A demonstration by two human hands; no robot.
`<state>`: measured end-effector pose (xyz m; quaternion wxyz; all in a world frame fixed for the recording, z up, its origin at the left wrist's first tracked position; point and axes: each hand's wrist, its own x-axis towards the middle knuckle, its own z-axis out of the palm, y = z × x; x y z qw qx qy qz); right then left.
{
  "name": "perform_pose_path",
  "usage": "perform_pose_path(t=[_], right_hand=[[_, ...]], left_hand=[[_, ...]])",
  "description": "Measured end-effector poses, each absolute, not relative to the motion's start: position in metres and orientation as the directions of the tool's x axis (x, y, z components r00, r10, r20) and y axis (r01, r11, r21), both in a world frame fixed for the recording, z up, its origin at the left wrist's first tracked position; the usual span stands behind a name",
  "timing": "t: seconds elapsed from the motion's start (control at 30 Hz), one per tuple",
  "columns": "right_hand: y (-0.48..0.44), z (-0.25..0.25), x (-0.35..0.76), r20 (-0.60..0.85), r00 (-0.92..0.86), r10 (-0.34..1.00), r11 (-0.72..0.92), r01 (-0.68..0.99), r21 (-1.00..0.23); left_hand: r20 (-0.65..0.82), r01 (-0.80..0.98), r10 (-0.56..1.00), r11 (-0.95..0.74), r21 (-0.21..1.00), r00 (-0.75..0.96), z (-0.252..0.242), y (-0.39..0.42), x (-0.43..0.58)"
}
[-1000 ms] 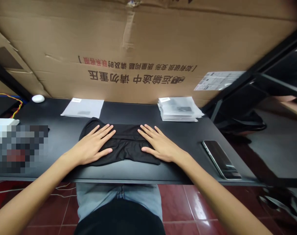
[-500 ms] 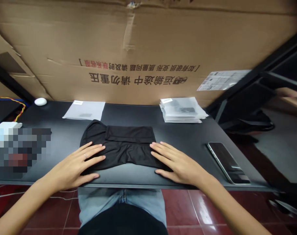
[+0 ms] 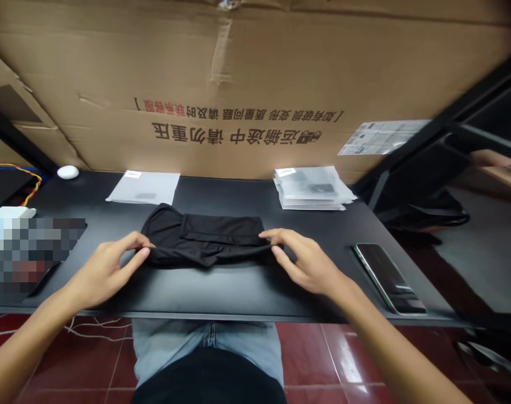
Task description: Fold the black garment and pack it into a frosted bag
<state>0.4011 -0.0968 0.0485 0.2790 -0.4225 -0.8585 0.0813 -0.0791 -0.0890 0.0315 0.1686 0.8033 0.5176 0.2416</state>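
A black fabric garment point(image 3: 205, 238), partly folded, lies on the black table point(image 3: 221, 297) in front of me. Its exact kind cannot be made out. My left hand point(image 3: 116, 266) pinches the near edge at the left end between thumb and fingers. At the right end, my right hand point(image 3: 303, 258) is closed on the same near edge. Between the two hands that edge is lifted a little and stretched, with a small fold sagging near its middle. A flat rectangular panel of the cloth rests along the far side.
Behind stands a large cardboard box point(image 3: 238, 73). Before it are a frosted plastic bag point(image 3: 148, 188), a stack of such bags point(image 3: 308, 188) and a white rounded object point(image 3: 68, 172). A phone point(image 3: 390, 279) lies at right. A white box point(image 3: 11, 213) sits at left.
Both hands went from lying flat on the garment to pinching its near edge. That edge has been raised and drawn away from me, towards the folded panel.
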Motion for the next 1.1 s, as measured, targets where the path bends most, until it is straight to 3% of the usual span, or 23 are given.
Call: perform_pose_path(t=[0.17, 0.3, 0.47, 0.67, 0.77, 0.87, 0.97, 1.1], right_hand=[[-0.042, 0.045, 0.391, 0.2, -0.262, 0.944, 0.328, 0.693, -0.641], [-0.028, 0.039, 0.39, 0.048, -0.163, 0.985, 0.142, 0.637, -0.757], [-0.03, 0.035, 0.382, 0.005, -0.122, 0.992, 0.098, 0.767, -0.634], [-0.026, 0.031, 0.371, 0.045, -0.03, 0.999, 0.042, 0.955, -0.293], [-0.035, 0.039, 0.37, 0.211, -0.083, 0.974, 0.141, 0.951, -0.276], [-0.05, 0.049, 0.356, 0.401, -0.345, 0.849, 0.466, 0.845, -0.261], [-0.06, 0.048, 0.323, 0.325, -0.648, 0.688, 0.725, 0.638, -0.261], [-0.057, 0.03, 0.278, 0.151, -0.788, 0.597, 0.784, 0.534, -0.315]], left_hand=[[0.104, 0.738, 0.982, -0.186, 0.648, 0.156, 0.044, -0.037, -0.058], [0.095, 0.807, 0.995, -0.041, 0.589, -0.018, 0.033, -0.013, -0.046], [0.165, 0.923, 0.983, 0.009, 0.385, -0.079, 0.025, -0.006, -0.036], [0.122, 0.962, 0.985, 0.087, 0.26, -0.122, 0.039, -0.006, -0.043], [0.033, 0.955, 0.997, 0.062, 0.29, -0.074, 0.042, -0.011, -0.059], [-0.076, 0.921, 0.997, 0.052, 0.386, -0.024, 0.038, -0.017, -0.073], [-0.078, 0.902, 0.997, 0.054, 0.429, -0.022, 0.034, -0.018, -0.078], [-0.102, 0.917, 0.994, 0.012, 0.398, 0.032, 0.035, -0.015, -0.075]])
